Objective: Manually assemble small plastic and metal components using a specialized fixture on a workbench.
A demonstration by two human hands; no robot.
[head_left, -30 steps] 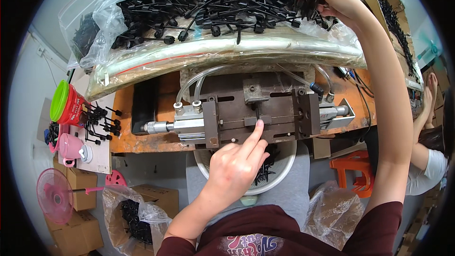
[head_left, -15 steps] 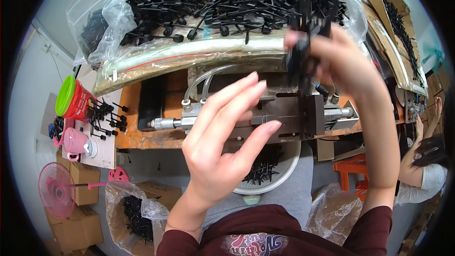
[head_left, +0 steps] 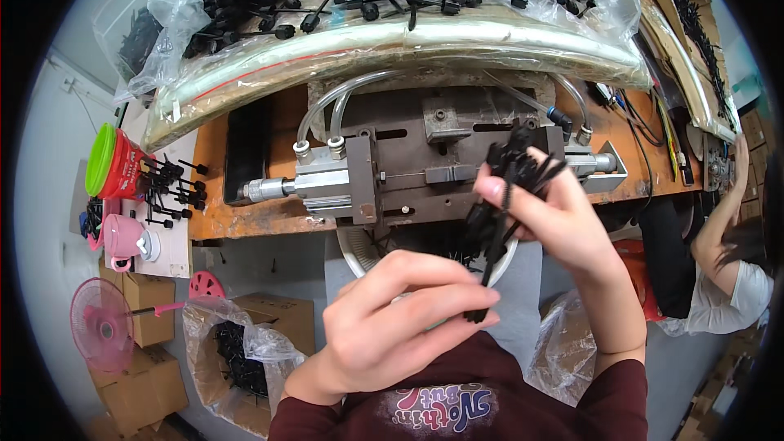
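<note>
In front of the machine, my right hand [head_left: 567,212] is closed round a bunch of black stemmed plastic parts [head_left: 510,175], held tilted with several stems sticking out. One long part reaches down from the bunch, and my left hand [head_left: 392,322] pinches its lower end [head_left: 477,315] between the fingertips. Behind the bunch lies a dark metal clamping fixture [head_left: 400,126] with a silver cylinder at each side and clear air hoses. Under its front edge, a white basket [head_left: 355,257] with black parts in it sits on my lap, partly covered by my hands.
A plastic-lined tray [head_left: 408,45] heaped with black parts spans the far side of the orange bench [head_left: 216,216]. At left stand a red and green bucket [head_left: 118,165], a pink cup [head_left: 124,238] and a pink fan [head_left: 101,325]. Another person's arm [head_left: 723,216] shows at right.
My right hand has come down from beside the heap with the bunch, nearer to me. My left hand has dropped from over the fixture and closed on the lower end of a part.
</note>
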